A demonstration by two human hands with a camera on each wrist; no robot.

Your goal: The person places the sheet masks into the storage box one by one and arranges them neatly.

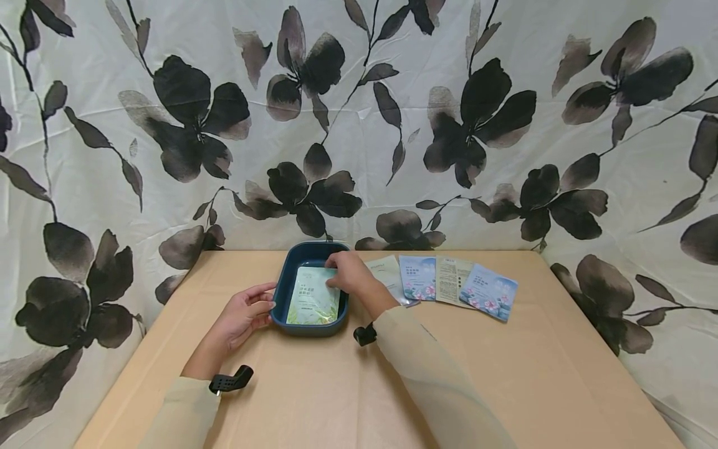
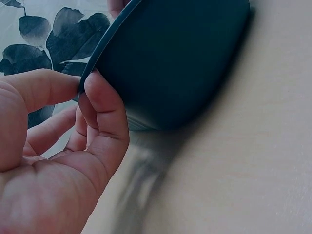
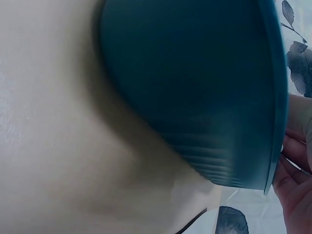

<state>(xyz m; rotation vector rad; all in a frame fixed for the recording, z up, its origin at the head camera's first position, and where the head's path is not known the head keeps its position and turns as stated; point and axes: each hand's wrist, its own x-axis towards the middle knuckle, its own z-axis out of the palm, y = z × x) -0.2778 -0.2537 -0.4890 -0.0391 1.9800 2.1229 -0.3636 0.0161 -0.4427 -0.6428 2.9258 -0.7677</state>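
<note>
A dark blue plastic tub (image 1: pixel 310 331) stands on the table toward its back edge. Inside it lies a pale green sachet (image 1: pixel 311 299) printed with leaves and small text. My left hand (image 1: pixel 244 315) pinches the tub's left rim between thumb and finger, which the left wrist view shows close up. Reaching over the right rim, my right hand (image 1: pixel 352 274) has its curled fingers on the sachet's upper right edge and pinches it there. In the right wrist view the tub's side (image 3: pixel 195 87) fills much of the picture, and the fingertips (image 3: pixel 287 183) show just beyond the rim.
Right of the tub, several flat sachets lie in an overlapping row: a pale green one (image 1: pixel 386 272) partly behind my right arm, a blue floral one (image 1: pixel 418 277), a beige one (image 1: pixel 451 280) and another blue one (image 1: pixel 489 292). A floral cloth (image 1: pixel 392 125) hangs behind the table.
</note>
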